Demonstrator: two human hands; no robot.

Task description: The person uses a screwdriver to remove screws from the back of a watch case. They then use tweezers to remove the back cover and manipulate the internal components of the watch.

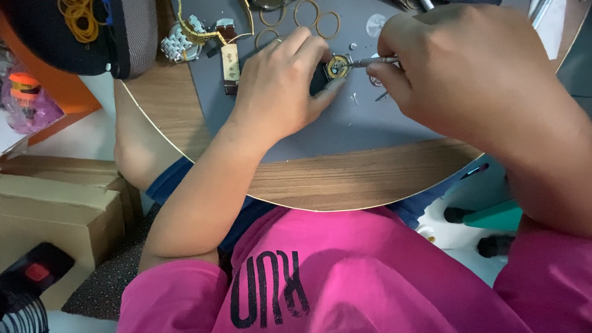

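My left hand [280, 83] rests on a grey mat [345, 126] and pinches a small round gold-coloured watch movement [337, 65] between thumb and fingers. My right hand [468, 68] grips a thin metal tool [373, 61], a screwdriver or probe, whose tip touches the movement from the right. Tiny loose parts [355, 96] lie on the mat just below the movement.
Several thin rings [316, 18], a metal watch bracelet [179, 42] and a brown strap [230, 61] lie at the mat's far edge. The mat sits on a round wooden table [345, 179]. Cardboard boxes [55, 203] and a power strip [37, 271] are on the floor at left.
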